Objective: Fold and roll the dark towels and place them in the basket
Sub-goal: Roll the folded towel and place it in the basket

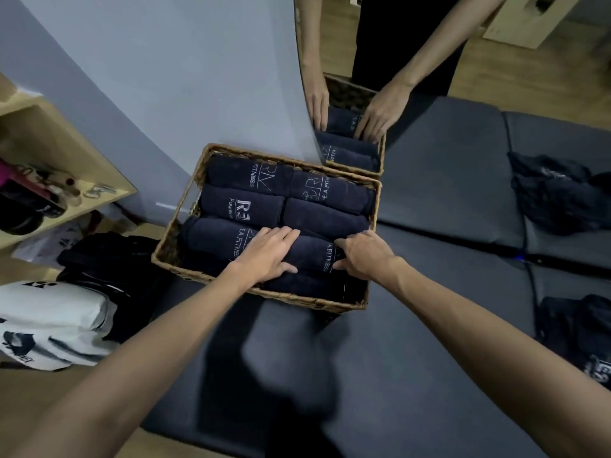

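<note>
On the dark grey padded worktop (429,200), against a pale grey wall (158,77), stands a rectangular woven wicker basket (372,206) packed with rolled dark navy towels. Four of these rolls (246,175) lie in two rows at the far end, side by side and touching, each bearing pale printed lettering. Nearer the person, a fifth rolled dark navy towel (211,234) lies at the left of the basket, and a sixth rolled dark towel (312,252) lies at the right, beneath both hands. The left hand (269,251) rests on top of this sixth roll with its fingers (284,234) straight and laid flat over the cloth, thumb at the near side. The right hand (365,249) touches the roll's right end, fingers extended and slightly spread, thumb at the near edge; neither hand curls round the towel. A curved mirror (413,44) leaning at the wall repeats the basket corner and both hands. Farther right on the worktop lies a crumpled heap of unfolded dark towels (558,196), well apart from the basket, and a second dark crumpled heap (575,328) lies nearer the right edge of view. To the left, on the floor, sit a white bag with black markings (53,322) and a black bag (109,259), beside a light wooden shelf unit (59,140) holding small items too blurred to identify.
</note>
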